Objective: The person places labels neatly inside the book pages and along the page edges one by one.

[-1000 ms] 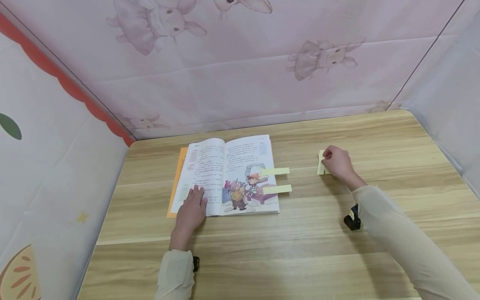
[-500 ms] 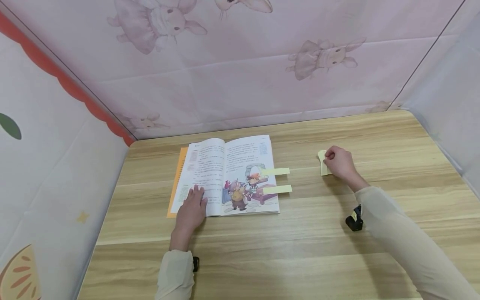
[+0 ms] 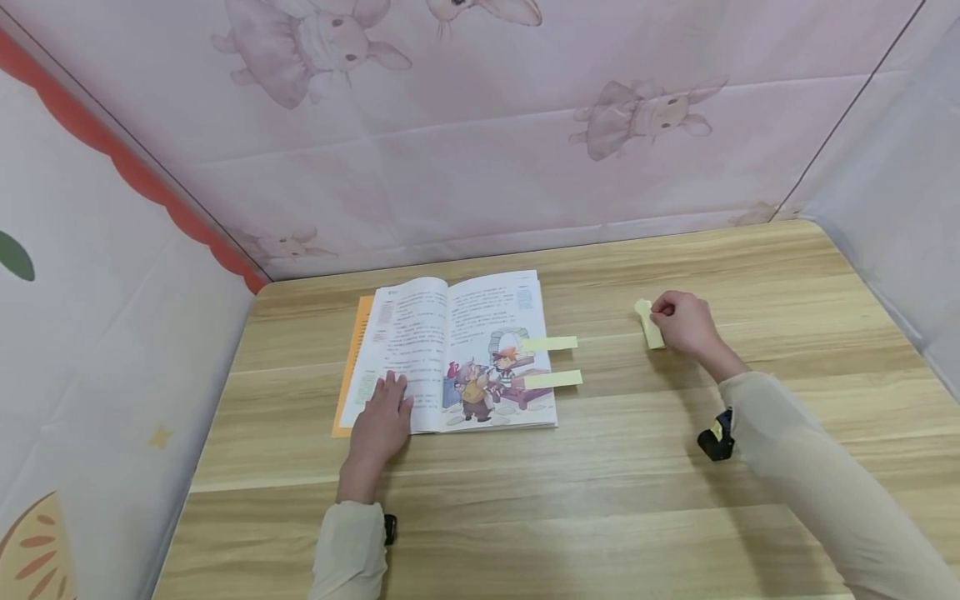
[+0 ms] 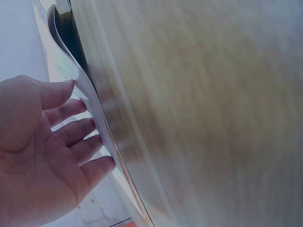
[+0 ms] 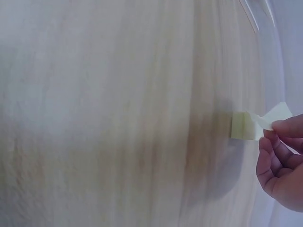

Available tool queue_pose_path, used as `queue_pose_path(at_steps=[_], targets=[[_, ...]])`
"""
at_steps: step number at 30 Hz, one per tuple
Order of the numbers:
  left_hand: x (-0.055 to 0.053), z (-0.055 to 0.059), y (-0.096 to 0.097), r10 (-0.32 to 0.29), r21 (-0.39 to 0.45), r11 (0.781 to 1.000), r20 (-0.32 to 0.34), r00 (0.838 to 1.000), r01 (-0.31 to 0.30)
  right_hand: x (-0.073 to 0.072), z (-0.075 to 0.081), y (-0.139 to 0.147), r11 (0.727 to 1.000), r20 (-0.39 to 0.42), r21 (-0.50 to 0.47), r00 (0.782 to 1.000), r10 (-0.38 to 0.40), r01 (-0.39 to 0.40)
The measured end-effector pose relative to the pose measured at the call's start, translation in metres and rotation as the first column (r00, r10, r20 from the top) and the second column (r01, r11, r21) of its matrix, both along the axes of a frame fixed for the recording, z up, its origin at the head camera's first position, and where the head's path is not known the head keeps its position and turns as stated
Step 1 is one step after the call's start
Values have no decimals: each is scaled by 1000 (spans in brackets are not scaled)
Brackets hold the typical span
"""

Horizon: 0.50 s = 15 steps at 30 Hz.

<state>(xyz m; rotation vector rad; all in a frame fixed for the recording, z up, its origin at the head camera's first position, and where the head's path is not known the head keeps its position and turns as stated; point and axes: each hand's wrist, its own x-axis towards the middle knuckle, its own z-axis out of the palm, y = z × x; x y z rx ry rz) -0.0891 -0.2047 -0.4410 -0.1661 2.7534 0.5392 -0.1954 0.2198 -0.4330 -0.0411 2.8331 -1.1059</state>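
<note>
An open book point(image 3: 491, 304) lies on the table, with two pale yellow sticky note strips point(image 3: 553, 379) jutting past its right page edge. My left hand point(image 3: 380, 421) rests on the lower left page, fingers fairly straight; the left wrist view shows its fingertips point(image 4: 97, 165) against the page. Right of the book, my right hand point(image 3: 684, 323) pinches a pale yellow sticky note point(image 3: 651, 329) between thumb and fingertips. Seen from the right wrist, that sticky note point(image 5: 246, 125) is bent and curled near the pinch. Whether more notes lie beneath it I cannot tell.
The wooden table point(image 3: 570, 508) reaches to a wall with a pink rabbit-print covering point(image 3: 465, 167). An orange cover edge point(image 3: 352, 367) shows under the book's left side. Black wrist cameras point(image 3: 717, 436) sit at both cuffs.
My right hand has shifted slightly to the right, and the sticky note under its fingers has tilted and looks more bent. My left hand and the book have stayed in place.
</note>
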Motion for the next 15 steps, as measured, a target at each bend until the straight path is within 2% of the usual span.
queue_pose_path(at_steps=[15], targets=[[0, 3, 2, 6, 2, 1000, 2, 1000, -6, -1, 11, 5, 999, -22, 16, 999, 49, -49]])
